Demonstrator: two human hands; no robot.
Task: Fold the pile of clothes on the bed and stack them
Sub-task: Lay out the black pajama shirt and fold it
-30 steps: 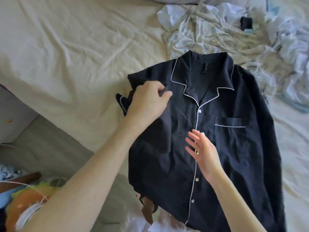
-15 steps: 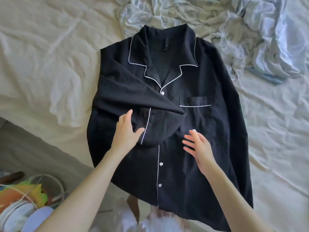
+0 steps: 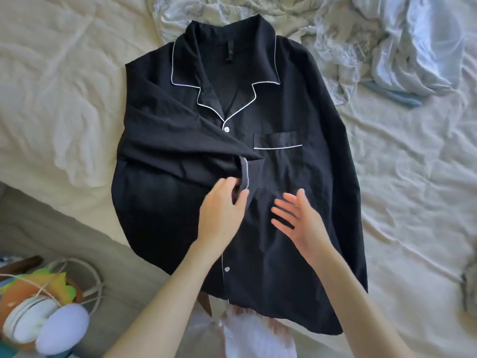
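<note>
A black button-up shirt (image 3: 296, 192) with white piping lies face up on the cream bed sheet (image 3: 64, 81), collar away from me, hem hanging over the bed edge. Its left sleeve (image 3: 180, 151) is folded diagonally across the chest. My left hand (image 3: 219, 215) pinches the piped cuff (image 3: 245, 177) of that sleeve near the shirt's middle. My right hand (image 3: 296, 220) hovers flat and open just right of it, fingers spread over the shirt front. The shirt's right sleeve lies straight along its right side.
A crumpled pile of pale printed and light blue clothes (image 3: 361, 34) lies beyond the shirt at the top right. Left of the bed edge, the floor holds a wire basket (image 3: 85, 275) and colourful toys (image 3: 38, 319). A small grey item (image 3: 468, 288) lies at the far right.
My left hand has carried the left sleeve across the shirt front and lowered its cuff toward the middle. My right hand stayed open over the shirt. The view shifted nearer.
</note>
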